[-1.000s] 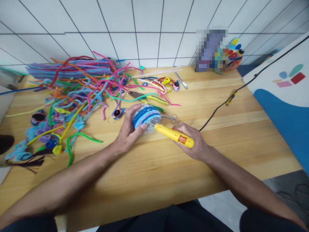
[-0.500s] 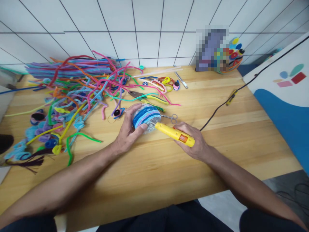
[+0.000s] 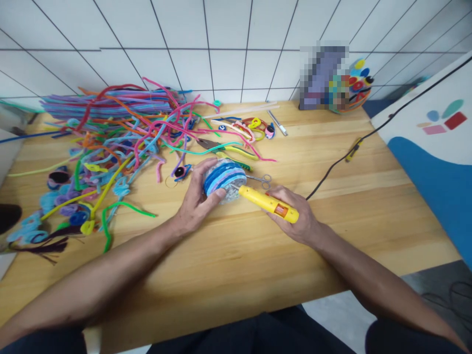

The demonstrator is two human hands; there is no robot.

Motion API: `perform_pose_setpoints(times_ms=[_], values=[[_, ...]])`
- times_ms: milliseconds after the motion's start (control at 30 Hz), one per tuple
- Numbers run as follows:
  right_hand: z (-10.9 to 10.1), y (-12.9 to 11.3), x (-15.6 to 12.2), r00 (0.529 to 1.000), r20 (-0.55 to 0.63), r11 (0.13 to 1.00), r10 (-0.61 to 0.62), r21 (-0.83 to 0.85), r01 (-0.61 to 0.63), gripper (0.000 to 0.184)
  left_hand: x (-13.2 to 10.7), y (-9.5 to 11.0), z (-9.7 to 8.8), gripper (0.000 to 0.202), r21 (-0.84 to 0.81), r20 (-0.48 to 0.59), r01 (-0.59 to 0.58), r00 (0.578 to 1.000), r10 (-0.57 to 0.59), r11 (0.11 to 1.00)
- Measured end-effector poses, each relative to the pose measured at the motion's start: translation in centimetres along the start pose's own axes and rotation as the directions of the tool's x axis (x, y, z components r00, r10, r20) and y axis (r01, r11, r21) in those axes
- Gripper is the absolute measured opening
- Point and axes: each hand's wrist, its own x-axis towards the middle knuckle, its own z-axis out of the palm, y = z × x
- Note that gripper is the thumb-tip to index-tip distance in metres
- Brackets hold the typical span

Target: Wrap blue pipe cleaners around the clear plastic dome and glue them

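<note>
My left hand (image 3: pixel 195 199) is wrapped round a small round object (image 3: pixel 224 178) covered in blue, pink and purple pipe cleaner coils, resting on the wooden table (image 3: pixel 236 255). My right hand (image 3: pixel 297 216) grips a yellow glue gun (image 3: pixel 268 204). The gun's metal tip touches the lower right side of the wrapped object. A black cord (image 3: pixel 368 135) runs from the gun across the table to the right.
A big tangle of coloured pipe cleaners (image 3: pixel 118 128) covers the table's left half. Pliers with yellow-green handles (image 3: pixel 224 147), small scissors (image 3: pixel 260 179) and a craft knife (image 3: pixel 277 123) lie behind the object. A colourful holder (image 3: pixel 356 86) stands at the back right.
The glue gun and my right hand have shifted slightly to the right and up; the left hand and the wrapped object have barely moved.
</note>
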Motion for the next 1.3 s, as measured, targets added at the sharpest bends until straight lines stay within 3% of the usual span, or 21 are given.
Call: perform_pose_setpoints(times_ms=[1300], values=[[-0.1, -0.22, -0.04, 1.0, -0.027, 1.0, 0.002, -0.026, -0.002, 0.018, 0.04, 0.23, -0.12, 0.063, 0.015, 0.019, -0.005, 1.0, 0.005, 1.0]])
